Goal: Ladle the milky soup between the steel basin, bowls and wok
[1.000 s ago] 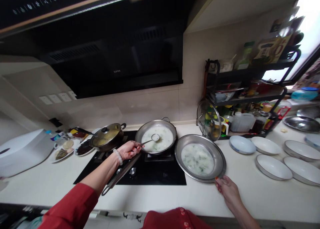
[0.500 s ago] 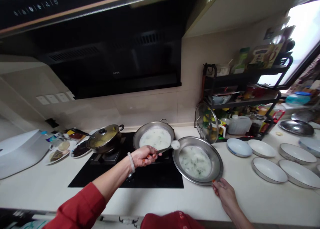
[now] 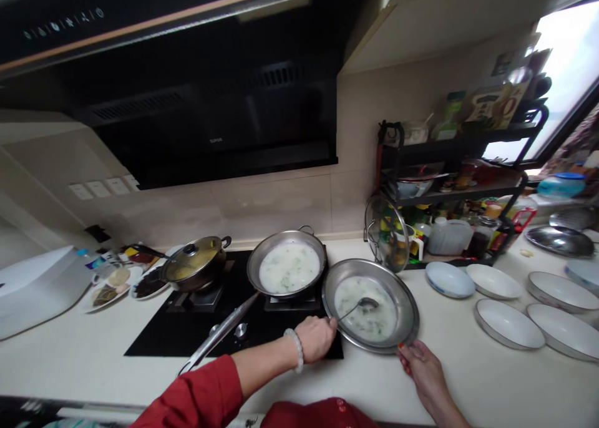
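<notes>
My left hand point(image 3: 316, 338), in a red sleeve with a bead bracelet, is closed round the handle of a metal ladle point(image 3: 359, 306). The ladle's bowl dips into white soup in a wide steel basin point(image 3: 408, 297) on the counter. My right hand point(image 3: 420, 364) touches the basin's near rim with its fingertips, fingers slightly curled. Left of the basin, a long-handled steel pan point(image 3: 286, 267) of the same white soup with green bits sits on the black stove point(image 3: 178, 329).
A lidded pot point(image 3: 193, 264) stands on the left burner, with small plates of food point(image 3: 112, 284) beside it. A glass lid point(image 3: 387, 233) leans against a black spice rack point(image 3: 458, 184). Several white bowls point(image 3: 509, 323) lie along the counter to the right.
My left hand carried the ladle from the pan on the stove rightward across to the basin and lowered it into the soup there. My right hand stayed on the basin rim.
</notes>
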A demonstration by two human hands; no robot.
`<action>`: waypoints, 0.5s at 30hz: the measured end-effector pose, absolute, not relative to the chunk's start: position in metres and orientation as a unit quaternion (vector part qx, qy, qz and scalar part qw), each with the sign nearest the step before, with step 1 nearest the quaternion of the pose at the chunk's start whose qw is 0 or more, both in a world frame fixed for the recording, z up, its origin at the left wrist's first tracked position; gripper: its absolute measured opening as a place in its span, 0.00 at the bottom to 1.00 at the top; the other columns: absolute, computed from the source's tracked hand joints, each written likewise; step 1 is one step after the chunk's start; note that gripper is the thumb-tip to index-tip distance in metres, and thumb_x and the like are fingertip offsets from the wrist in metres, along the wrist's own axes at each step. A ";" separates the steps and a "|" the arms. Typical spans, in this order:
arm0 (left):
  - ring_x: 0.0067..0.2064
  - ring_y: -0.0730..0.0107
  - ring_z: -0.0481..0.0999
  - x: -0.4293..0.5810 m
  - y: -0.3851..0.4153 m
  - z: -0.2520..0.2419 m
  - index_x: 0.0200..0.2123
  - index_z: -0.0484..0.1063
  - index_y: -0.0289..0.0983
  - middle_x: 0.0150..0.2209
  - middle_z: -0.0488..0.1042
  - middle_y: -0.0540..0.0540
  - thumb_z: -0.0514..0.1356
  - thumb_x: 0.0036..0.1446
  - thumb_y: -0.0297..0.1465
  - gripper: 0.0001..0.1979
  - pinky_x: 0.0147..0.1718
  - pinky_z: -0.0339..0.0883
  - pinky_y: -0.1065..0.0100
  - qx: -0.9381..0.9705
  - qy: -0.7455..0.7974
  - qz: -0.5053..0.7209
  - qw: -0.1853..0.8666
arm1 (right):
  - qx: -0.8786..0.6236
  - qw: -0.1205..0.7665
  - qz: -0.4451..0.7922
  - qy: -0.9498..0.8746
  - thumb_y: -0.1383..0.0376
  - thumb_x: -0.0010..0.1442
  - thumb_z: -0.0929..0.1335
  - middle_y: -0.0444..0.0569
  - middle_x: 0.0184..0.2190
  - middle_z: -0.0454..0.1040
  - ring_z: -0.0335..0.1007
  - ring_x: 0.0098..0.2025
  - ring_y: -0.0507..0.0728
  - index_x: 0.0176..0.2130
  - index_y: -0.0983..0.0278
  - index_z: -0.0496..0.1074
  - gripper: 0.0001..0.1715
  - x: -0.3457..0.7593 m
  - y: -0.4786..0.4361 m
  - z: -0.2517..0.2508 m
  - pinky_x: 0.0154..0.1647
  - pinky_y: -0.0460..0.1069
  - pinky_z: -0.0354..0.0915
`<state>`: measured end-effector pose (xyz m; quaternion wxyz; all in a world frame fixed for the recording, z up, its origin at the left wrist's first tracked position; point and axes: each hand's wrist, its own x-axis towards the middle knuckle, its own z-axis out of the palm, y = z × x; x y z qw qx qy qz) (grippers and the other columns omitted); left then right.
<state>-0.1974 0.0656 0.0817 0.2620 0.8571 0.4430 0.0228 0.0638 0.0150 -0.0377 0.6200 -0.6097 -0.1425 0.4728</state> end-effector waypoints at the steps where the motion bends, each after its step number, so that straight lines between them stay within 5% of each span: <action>1: 0.30 0.55 0.74 -0.200 0.066 0.083 0.39 0.70 0.36 0.27 0.71 0.40 0.58 0.50 0.23 0.11 0.33 0.65 0.58 0.860 0.436 0.040 0.263 | -0.611 0.619 0.472 -0.143 0.58 0.26 0.78 0.38 0.17 0.69 0.62 0.18 0.52 0.41 0.62 0.61 0.43 0.064 0.015 -0.038 0.18 0.44 0.55; 4: 0.24 0.66 0.69 -0.210 0.072 0.094 0.35 0.69 0.37 0.22 0.68 0.46 0.56 0.57 0.28 0.03 0.27 0.61 0.65 0.799 0.459 0.151 0.358 | -0.617 0.615 0.470 -0.141 0.57 0.26 0.78 0.37 0.16 0.68 0.62 0.18 0.52 0.41 0.61 0.61 0.43 0.064 0.016 -0.039 0.18 0.45 0.55; 9: 0.14 0.81 0.49 -0.254 0.094 0.119 0.40 0.65 0.38 0.21 0.65 0.56 0.55 0.61 0.40 0.11 0.15 0.44 0.74 0.534 0.549 0.301 0.569 | -0.615 0.614 0.473 -0.142 0.58 0.26 0.77 0.36 0.16 0.67 0.62 0.19 0.52 0.40 0.61 0.61 0.41 0.064 0.016 -0.040 0.19 0.45 0.56; 15: 0.13 0.82 0.52 -0.314 0.125 0.127 0.27 0.66 0.35 0.14 0.63 0.56 0.61 0.56 0.26 0.07 0.14 0.38 0.74 0.481 0.666 0.297 0.486 | -0.608 0.614 0.485 -0.134 0.59 0.26 0.77 0.37 0.16 0.68 0.62 0.18 0.51 0.39 0.61 0.61 0.40 0.065 0.016 -0.038 0.19 0.45 0.55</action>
